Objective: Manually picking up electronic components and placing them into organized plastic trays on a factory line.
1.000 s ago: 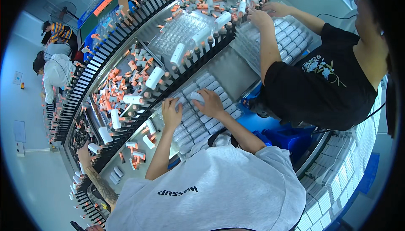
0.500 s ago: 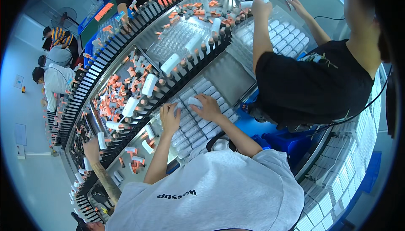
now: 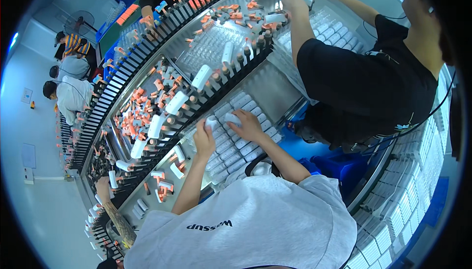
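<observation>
In the middle, a clear tray lies filled with rows of white oblong casings. Over the tray's far left part, my left hand closes its fingers around a white casing. Close beside it on the right, my right hand grips another white casing between thumb and fingers. Both casings sit just above or on the filled rows; contact with those below cannot be made out.
A curved conveyor with black posts carries white casings beyond the tray. Behind it, metal trays hold orange and grey parts. A co-worker in black works at the right over another filled tray; a tattooed arm reaches in at left.
My left hand has closed more around a casing, which now shows at its fingertips. My right hand stays on its casing. The conveyor's casings shifted down-left, and the co-worker's hands came together.
</observation>
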Available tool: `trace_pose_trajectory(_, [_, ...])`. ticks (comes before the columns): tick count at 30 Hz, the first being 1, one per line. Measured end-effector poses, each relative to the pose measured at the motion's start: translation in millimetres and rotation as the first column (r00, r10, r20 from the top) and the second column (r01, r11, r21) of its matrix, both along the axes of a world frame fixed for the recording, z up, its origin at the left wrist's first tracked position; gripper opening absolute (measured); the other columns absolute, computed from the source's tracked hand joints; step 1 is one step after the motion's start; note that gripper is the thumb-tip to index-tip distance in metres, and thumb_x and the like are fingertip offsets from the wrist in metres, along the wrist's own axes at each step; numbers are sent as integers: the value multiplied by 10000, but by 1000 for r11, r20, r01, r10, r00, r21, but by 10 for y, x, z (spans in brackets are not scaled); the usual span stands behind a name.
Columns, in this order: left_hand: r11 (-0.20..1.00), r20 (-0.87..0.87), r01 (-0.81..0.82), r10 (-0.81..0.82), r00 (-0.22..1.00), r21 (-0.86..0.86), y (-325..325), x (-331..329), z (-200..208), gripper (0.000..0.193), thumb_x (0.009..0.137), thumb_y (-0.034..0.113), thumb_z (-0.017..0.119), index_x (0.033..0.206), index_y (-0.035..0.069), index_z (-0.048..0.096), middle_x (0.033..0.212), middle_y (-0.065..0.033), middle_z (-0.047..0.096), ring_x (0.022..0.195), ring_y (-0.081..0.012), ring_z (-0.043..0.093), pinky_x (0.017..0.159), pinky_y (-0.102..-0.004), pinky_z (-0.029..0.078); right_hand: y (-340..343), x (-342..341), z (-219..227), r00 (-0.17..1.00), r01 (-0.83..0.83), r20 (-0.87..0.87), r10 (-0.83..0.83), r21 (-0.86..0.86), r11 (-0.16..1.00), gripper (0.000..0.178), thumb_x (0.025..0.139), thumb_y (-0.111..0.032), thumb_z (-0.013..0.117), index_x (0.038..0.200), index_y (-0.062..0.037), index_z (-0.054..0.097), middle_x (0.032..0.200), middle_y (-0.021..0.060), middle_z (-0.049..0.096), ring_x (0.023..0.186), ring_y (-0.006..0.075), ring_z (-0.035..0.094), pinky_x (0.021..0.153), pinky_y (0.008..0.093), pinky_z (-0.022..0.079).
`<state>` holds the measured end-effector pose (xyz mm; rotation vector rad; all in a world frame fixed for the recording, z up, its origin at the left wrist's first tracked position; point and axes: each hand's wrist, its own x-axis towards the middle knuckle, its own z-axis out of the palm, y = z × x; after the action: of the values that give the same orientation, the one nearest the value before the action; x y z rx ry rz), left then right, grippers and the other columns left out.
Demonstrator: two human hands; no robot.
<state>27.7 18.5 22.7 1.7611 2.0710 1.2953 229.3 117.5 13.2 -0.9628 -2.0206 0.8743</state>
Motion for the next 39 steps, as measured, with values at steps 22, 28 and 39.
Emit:
trace_pose_trajectory(22, [995,-476,35,-75,876,-94,1978,440,1446,336,1057,311,589,1259,51,656,1046,-232,743,887,-455,727,765,-569,578,-88,154,12,997,79,2,-80,47,996,437,933,-380,748,1142,3,718,1130,207,719,1016,441,701,900,506,565])
trace_pose_trajectory(28, [998,-494,-47,60,868,39,1366,-72,1336,367,1023,218,629,1325,9,627,1007,-213,728,873,-438,721,728,-524,577,-141,-19,69,1000,5,13,-5,-18,1000,443,939,-383,750,1165,-4,709,1148,204,715,1014,435,705,894,491,573])
trace_pose_trajectory(39, [986,-466,-167,138,874,-21,749,-375,1394,520,940,181,698,1415,15,565,1153,-226,693,959,-435,710,754,-534,562,-14,-16,23,999,9,31,-9,-9,1000,419,930,-356,763,1166,-17,693,1096,184,712,1022,418,692,885,515,550])
